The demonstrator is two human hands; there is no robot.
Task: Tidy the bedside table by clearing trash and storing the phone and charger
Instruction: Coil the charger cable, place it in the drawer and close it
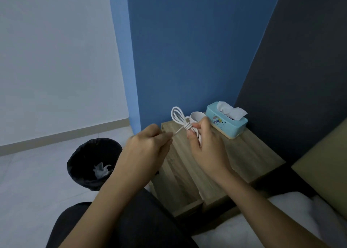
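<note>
A white charger cable [179, 117] is coiled into a bundle, with loops sticking up above my hands. My right hand [205, 140] grips the bundle's lower part over the wooden bedside table [244, 154]. My left hand [150, 146] pinches the cable's loose end, which runs taut to the wraps around the bundle's middle. No phone is in view. The black-lined trash bin [93, 163] stands on the floor left of the table, with crumpled white tissue [101, 170] inside.
A teal tissue box [227, 123] and a small white cup [196, 116] stand at the back of the table against the blue wall. A drawer [187, 204] below the tabletop stands slightly open. White bedding [281, 210] and a headboard lie to the right. My dark-clad knee is at bottom centre.
</note>
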